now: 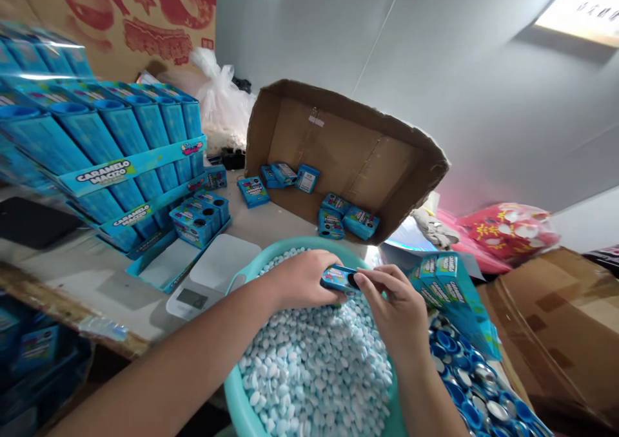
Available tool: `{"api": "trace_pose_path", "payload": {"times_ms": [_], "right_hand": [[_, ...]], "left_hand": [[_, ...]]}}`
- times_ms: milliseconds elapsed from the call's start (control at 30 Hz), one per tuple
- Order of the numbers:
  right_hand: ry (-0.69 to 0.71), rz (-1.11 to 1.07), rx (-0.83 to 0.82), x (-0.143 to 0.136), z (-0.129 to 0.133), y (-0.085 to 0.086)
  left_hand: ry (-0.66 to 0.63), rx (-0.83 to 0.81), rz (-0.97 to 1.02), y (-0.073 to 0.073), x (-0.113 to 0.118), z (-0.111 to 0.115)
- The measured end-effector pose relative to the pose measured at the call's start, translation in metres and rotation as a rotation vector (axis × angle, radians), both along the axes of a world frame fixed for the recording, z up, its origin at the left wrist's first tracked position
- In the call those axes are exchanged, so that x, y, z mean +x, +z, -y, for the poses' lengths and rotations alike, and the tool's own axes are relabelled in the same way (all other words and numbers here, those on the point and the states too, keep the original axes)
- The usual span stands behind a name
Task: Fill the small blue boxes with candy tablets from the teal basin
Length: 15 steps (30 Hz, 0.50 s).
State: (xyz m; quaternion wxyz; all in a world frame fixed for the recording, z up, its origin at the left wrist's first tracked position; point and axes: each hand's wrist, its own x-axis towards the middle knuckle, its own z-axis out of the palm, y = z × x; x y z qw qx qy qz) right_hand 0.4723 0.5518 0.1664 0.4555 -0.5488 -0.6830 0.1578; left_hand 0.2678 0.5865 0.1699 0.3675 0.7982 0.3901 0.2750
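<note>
My left hand (302,277) grips a small blue candy box (338,277) over a teal basin (242,406) heaped with white and pale blue candy tablets (316,366). My right hand (397,309) meets the box at its right end, thumb and fingertips pinching at the dark opening there. Both hands hover just above the tablets.
A tilted cardboard tray (367,160) behind the basin holds several filled blue boxes (360,221). Stacked blue display packs (120,166) stand at left, with a small white scale (203,285) in front. Blue caps (476,385) lie at right beside folded blue cartons (449,282) and brown boxes (556,321).
</note>
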Motion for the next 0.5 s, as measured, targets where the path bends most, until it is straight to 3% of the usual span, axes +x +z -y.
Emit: {"api": "trace_pose_path", "payload": {"times_ms": [367, 500], "right_hand": [[0.126, 0.009, 0.012, -0.001, -0.004, 0.000], [0.085, -0.051, 0.092, -0.004, 0.013, 0.009]], "left_hand": [[-0.036, 0.043, 0.007, 0.004, 0.000, 0.000], [-0.024, 0.020, 0.030, 0.004, -0.001, 0.000]]}}
